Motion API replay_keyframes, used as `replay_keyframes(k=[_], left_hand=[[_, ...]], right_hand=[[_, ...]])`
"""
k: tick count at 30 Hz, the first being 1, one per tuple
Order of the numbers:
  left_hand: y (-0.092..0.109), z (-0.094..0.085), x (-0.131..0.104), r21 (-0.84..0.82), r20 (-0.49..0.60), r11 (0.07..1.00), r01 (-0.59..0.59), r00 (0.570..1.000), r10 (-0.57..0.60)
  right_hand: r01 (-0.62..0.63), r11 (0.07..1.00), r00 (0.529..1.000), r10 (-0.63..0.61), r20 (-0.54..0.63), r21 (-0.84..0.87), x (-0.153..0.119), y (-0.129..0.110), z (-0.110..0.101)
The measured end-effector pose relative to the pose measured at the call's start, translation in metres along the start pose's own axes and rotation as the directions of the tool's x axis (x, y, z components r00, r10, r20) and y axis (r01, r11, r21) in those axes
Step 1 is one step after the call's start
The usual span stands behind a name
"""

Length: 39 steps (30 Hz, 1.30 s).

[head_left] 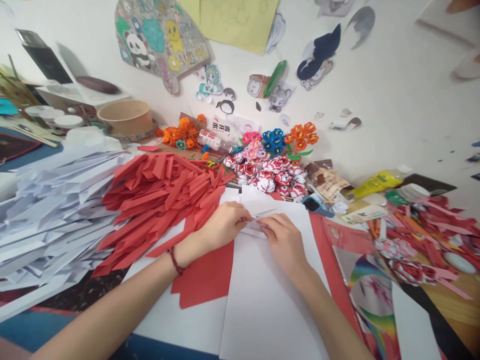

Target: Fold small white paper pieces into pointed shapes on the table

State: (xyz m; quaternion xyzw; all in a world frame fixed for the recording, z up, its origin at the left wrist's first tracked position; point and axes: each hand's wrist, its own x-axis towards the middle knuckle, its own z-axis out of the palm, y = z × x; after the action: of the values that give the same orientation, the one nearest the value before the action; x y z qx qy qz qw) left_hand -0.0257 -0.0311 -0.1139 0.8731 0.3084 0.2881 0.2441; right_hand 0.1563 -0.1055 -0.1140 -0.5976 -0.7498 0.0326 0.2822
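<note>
Near the centre of the frame, a slim, folded white paper strip [253, 231] is being pinched by the fingertips of both the left hand [224, 222] and the right hand [287, 242]. Its long axis is apparently being held crosswise, left to right, directly between them, neither hand being placed clearly nearer. Beneath, a large, smooth white paper sheet [268, 305] is being partly covered by the right forearm.

beyond the left grip [228, 220], a white label [224, 125] reads "水"; the bottle [209, 140] has unclear red lettering.
</note>
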Motion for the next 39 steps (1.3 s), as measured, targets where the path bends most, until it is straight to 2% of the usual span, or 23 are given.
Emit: replay_keyframes(k=[6, 10, 14, 20, 27, 33, 39], left_hand=[[-0.002, 0.000, 0.000, 0.067, 0.043, 0.998, -0.015, 0.999, 0.013], [-0.002, 0.001, -0.001, 0.087, 0.062, 0.994, -0.070, 0.996, 0.065], [0.001, -0.001, -0.002, 0.180, 0.084, 0.981, -0.071, 0.995, 0.057], [0.009, -0.011, -0.003, 0.302, 0.147, 0.946, -0.120, 0.986, 0.079], [0.013, -0.009, -0.004, 0.278, 0.099, 0.960, -0.019, 0.995, -0.009], [0.015, -0.003, -0.005, 0.410, 0.116, 0.908, -0.087, 0.992, 0.043], [0.015, 0.000, -0.006, 0.469, 0.136, 0.873, -0.134, 0.988, 0.079]], right_hand=[[0.005, 1.000, 1.000, -0.005, 0.002, -0.001, -0.001, 0.002, 0.001], [0.013, 1.000, 1.000, -0.013, 0.001, -0.002, -0.002, 0.003, 0.001], [0.015, 1.000, 1.000, -0.015, 0.001, 0.004, -0.002, 0.005, 0.002], [0.122, 0.987, 0.992, -0.120, 0.032, -0.107, -0.004, 0.004, -0.001], [0.173, 0.971, 0.985, -0.171, 0.029, -0.167, -0.005, 0.001, -0.003], [0.196, 0.958, 0.980, -0.194, 0.031, -0.211, -0.003, 0.001, -0.005], [0.248, 0.930, 0.968, -0.252, 0.020, -0.271, -0.002, -0.007, -0.009]])
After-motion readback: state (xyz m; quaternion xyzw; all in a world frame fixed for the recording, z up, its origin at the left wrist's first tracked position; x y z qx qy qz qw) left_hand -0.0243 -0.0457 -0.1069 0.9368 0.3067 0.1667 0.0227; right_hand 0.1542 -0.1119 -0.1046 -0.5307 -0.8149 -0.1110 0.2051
